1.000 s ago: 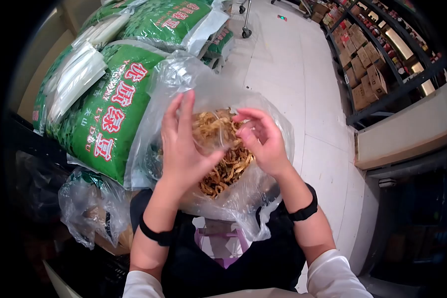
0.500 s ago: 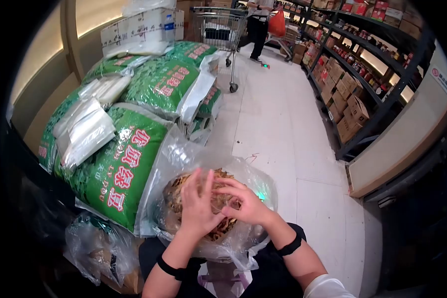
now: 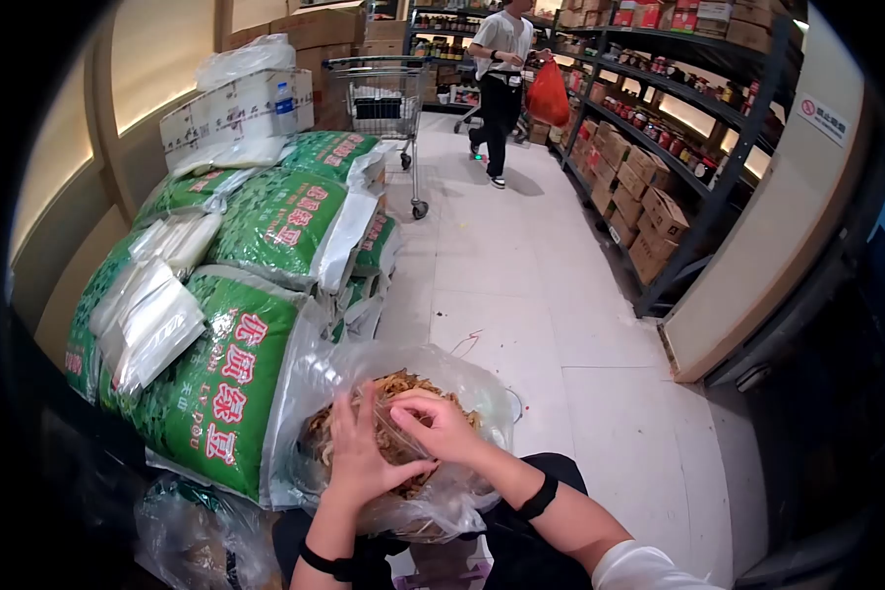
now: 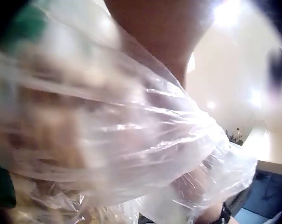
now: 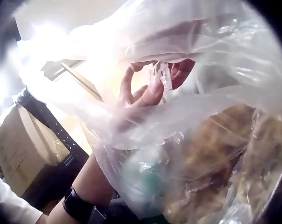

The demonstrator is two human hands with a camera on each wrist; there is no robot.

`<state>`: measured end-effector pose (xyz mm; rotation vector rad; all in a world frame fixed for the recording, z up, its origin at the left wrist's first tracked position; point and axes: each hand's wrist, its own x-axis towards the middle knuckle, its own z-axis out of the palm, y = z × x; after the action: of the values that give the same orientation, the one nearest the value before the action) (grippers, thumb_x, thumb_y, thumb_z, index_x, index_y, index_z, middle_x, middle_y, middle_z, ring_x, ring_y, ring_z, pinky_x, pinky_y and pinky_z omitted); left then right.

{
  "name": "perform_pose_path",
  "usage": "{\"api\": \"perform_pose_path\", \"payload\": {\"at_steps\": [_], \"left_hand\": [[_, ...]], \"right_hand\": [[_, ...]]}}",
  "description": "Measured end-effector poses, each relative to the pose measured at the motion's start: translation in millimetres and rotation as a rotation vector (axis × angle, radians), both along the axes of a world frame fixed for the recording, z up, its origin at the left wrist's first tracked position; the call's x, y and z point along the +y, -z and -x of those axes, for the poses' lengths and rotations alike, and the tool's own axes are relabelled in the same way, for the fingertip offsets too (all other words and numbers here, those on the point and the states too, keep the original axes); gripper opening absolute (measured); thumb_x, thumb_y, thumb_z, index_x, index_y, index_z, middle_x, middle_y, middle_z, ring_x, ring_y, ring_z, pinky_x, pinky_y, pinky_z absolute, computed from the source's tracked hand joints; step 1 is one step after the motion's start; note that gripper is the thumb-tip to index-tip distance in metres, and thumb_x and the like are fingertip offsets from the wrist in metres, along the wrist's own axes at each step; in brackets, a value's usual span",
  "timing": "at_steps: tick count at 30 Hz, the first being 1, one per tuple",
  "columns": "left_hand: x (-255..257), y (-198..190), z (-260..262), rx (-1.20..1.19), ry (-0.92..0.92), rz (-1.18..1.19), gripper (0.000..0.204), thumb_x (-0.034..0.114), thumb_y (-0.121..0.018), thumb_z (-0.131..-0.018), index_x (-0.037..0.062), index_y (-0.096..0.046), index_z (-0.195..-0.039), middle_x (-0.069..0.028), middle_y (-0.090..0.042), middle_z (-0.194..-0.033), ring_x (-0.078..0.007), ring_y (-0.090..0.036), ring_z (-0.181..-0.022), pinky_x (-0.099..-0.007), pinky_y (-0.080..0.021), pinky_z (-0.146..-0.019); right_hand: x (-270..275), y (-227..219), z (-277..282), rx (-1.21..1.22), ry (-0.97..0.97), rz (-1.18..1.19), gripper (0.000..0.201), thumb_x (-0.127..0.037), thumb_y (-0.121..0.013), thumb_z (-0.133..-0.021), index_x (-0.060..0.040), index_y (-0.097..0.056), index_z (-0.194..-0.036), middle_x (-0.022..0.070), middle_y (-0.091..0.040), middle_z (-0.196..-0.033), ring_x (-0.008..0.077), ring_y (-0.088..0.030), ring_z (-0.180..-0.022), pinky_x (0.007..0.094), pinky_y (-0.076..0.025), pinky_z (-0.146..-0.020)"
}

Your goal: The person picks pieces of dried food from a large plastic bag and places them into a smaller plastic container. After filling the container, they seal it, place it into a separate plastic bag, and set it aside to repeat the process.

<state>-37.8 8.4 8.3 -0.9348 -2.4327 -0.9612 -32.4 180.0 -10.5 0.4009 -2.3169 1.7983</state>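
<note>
In the head view a large clear plastic bag [image 3: 487, 369] stands between the knees, holding brown dried strips [image 3: 408, 382] of food. My left hand [image 3: 359, 452] is over its mouth, with long fingers raised and the thumb spread wide. My right hand [image 3: 438, 428] bends its fingers towards the thumb and pinches thin clear plastic [image 3: 395, 444], which stretches between both hands. The right wrist view shows a thumb [image 5: 154, 91] against a crumpled clear piece [image 5: 162, 75], seen through the bag. Bag film [image 4: 131, 130] covers most of the left wrist view.
Green printed sacks [image 3: 231, 393] are stacked at the left, with folded clear bags [image 3: 147, 320] on top. A shopping cart [image 3: 383, 98] stands behind them. A person [image 3: 501, 88] with a red bag [image 3: 548, 93] is in the aisle. Shelves [image 3: 678, 157] with cartons line the right.
The head view has tilted up, showing more of the aisle. The person with the red bag has come closer. My hands stay over the bag; the right hand has moved across towards the left.
</note>
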Motion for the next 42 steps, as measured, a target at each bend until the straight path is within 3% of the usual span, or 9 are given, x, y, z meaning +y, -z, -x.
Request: {"api": "perform_pose_path", "payload": {"at_steps": [2, 7, 9, 16, 18, 23, 26, 34, 42], "left_hand": [[-4, 2, 0, -0.062, -0.003, 0.145, 0.143, 0.061, -0.085, -0.048, 0.0018, -0.008, -0.153, -0.0315, -0.039, -0.131, -0.0472, -0.040, -0.119, -0.0579, -0.030, -0.102], [-3, 7, 7, -0.025, 0.000, 0.147, 0.137, 0.056, -0.085, -0.051, 0.0031, -0.011, -0.153, -0.0305, -0.040, -0.131, -0.0462, -0.042, -0.119, -0.0565, -0.032, -0.101], [-2, 11, 8, 0.007, -0.002, 0.026, 0.130, 0.051, -0.085, -0.053, 0.0040, -0.015, -0.152, -0.0281, -0.037, -0.138, -0.0443, -0.039, -0.125, -0.0547, -0.032, -0.103], [3, 13, 6, 0.050, 0.029, 0.039, 0.112, 0.037, -0.085, -0.055, 0.0063, -0.029, -0.148, -0.0206, -0.036, -0.145, -0.0391, -0.041, -0.129, -0.0516, -0.032, -0.105], [3, 10, 3, 0.033, 0.030, 0.050, 0.111, 0.034, -0.085, -0.054, 0.0067, -0.030, -0.147, -0.0197, -0.036, -0.146, -0.0383, -0.041, -0.129, -0.0512, -0.032, -0.105], [2, 17, 8, 0.003, 0.033, 0.078, 0.109, 0.026, -0.084, -0.052, 0.0077, -0.032, -0.146, -0.0189, -0.038, -0.145, -0.0372, -0.042, -0.129, -0.0506, -0.033, -0.105], [5, 17, 6, 0.014, 0.073, 0.083, 0.108, 0.025, -0.083, -0.052, 0.0074, -0.033, -0.146, -0.0196, -0.038, -0.144, -0.0382, -0.042, -0.128, -0.0505, -0.032, -0.106], [4, 11, 0, -0.035, 0.218, 0.199, 0.112, 0.027, -0.083, -0.051, 0.0078, -0.030, -0.148, -0.0212, -0.036, -0.147, -0.0412, -0.038, -0.132, -0.0487, -0.031, -0.110], [-8, 12, 9, 0.055, 0.074, -0.301, 0.103, 0.024, -0.084, -0.059, 0.0013, -0.031, -0.145, -0.0218, -0.038, -0.143, -0.0388, -0.043, -0.127, -0.0448, -0.038, -0.106]], "right_hand": [[5, -1, -5, -0.249, -0.082, 0.258, 0.029, -0.020, -0.052, -0.098, 0.0024, -0.064, -0.111, 0.0065, -0.060, -0.112, 0.0147, -0.060, -0.097, 0.0249, -0.049, -0.072], [5, 5, -4, -0.288, -0.215, 0.446, 0.035, -0.007, -0.045, -0.094, 0.0007, -0.060, -0.124, 0.0062, -0.055, -0.121, 0.0108, -0.058, -0.097, 0.0214, -0.050, -0.069], [6, 2, -4, -0.374, -0.108, 0.315, 0.033, -0.011, -0.044, -0.094, -0.0009, -0.063, -0.119, 0.0040, -0.062, -0.094, 0.0108, -0.061, -0.081, 0.0218, -0.049, -0.064], [23, 2, 2, -0.460, -0.028, 0.383, 0.027, -0.010, -0.055, -0.093, -0.0012, -0.065, -0.115, 0.0019, -0.064, -0.082, 0.0091, -0.059, -0.070, 0.0241, -0.049, -0.064], [23, 2, -1, -0.221, -0.054, 0.030, 0.026, -0.006, -0.058, -0.090, -0.0011, -0.066, -0.115, 0.0060, -0.069, -0.097, 0.0100, -0.062, -0.080, 0.0251, -0.051, -0.068], [25, -10, -4, -0.322, -0.033, -0.115, 0.027, -0.003, -0.058, -0.088, -0.0032, -0.066, -0.113, 0.0080, -0.067, -0.104, 0.0148, -0.062, -0.087, 0.0280, -0.050, -0.075], [22, 6, -3, 0.017, -0.089, -0.273, 0.031, 0.002, -0.051, -0.084, 0.0004, -0.063, -0.113, 0.0152, -0.053, -0.123, 0.0279, -0.054, -0.109, 0.0330, -0.046, -0.090], [23, -11, -11, -0.076, -0.287, -0.410, 0.031, -0.003, -0.054, -0.086, -0.0004, -0.062, -0.115, 0.0173, -0.045, -0.132, 0.0272, -0.056, -0.098, 0.0341, -0.048, -0.081], [10, -14, -9, -0.035, 0.018, 0.488, 0.018, -0.020, -0.060, -0.097, -0.0027, -0.064, -0.097, 0.0023, -0.059, -0.102, 0.0033, -0.052, -0.072, 0.0206, -0.044, -0.065]]}}
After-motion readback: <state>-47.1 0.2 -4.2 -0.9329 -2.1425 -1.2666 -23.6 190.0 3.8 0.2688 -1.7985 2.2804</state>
